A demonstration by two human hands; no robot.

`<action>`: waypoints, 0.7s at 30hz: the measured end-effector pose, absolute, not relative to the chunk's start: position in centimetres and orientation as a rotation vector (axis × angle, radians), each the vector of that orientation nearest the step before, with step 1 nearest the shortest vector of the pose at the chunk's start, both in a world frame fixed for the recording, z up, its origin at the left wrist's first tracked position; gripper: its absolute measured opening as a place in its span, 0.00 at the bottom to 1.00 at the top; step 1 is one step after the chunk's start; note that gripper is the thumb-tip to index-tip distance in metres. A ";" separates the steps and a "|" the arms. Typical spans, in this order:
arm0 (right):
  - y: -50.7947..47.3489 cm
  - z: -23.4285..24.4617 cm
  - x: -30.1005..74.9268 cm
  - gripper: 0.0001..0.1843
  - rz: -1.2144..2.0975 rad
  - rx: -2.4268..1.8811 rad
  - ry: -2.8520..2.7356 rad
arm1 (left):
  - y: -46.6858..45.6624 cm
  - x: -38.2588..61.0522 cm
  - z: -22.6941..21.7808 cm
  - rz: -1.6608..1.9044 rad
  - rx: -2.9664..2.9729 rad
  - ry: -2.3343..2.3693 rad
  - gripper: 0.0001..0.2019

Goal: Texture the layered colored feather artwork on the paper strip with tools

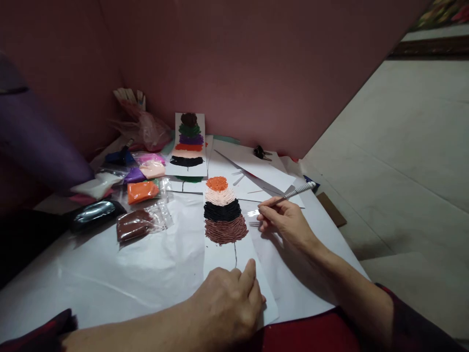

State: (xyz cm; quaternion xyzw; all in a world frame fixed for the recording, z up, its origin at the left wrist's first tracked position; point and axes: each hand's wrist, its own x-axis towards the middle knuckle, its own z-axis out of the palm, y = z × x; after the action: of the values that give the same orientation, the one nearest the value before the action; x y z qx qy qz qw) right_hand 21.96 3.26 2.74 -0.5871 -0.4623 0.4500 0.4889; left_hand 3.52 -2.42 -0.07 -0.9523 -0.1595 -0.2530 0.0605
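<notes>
The right hand [282, 217] grips a fork [298, 190] just right of the colour-banded card [223, 255] on the tabletop [179, 249]; the left hand [234, 299] rests curled on the card's near end, its grip unclear.

Hands [232, 299] touch card [220, 255], hold fork [297, 190]

1 view, head-worn: looks forward and down from the person's side of the white-covered bench [164, 264]. Near range, wide framing. Left hand [234, 298] bottom centre, right hand [287, 220] just right of middle, forearms [340, 274] from lower left and lower right. Mauve wall [238, 63] behind; pale tiles [414, 122] right side.
</notes>
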 end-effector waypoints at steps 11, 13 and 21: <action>3.3 -0.4 21.2 0.08 0.774 -1.297 -1.367 | -2.4 3.7 -0.5 -0.842 -2.851 -0.538 0.15; 3.2 -0.3 21.2 0.08 0.749 -1.296 -1.409 | -2.4 3.7 -0.4 -0.831 -2.856 -0.535 0.14; 3.1 0.0 20.9 0.07 0.644 -1.326 -1.538 | -2.5 3.7 -0.6 -0.785 -2.835 -0.518 0.12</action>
State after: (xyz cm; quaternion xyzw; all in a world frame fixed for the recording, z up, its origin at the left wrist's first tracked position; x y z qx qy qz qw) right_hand 20.90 3.10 0.04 -0.5446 -0.6315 0.2644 0.4844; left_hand 3.67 -2.52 -0.63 -0.9464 -0.1728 -0.2619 0.0771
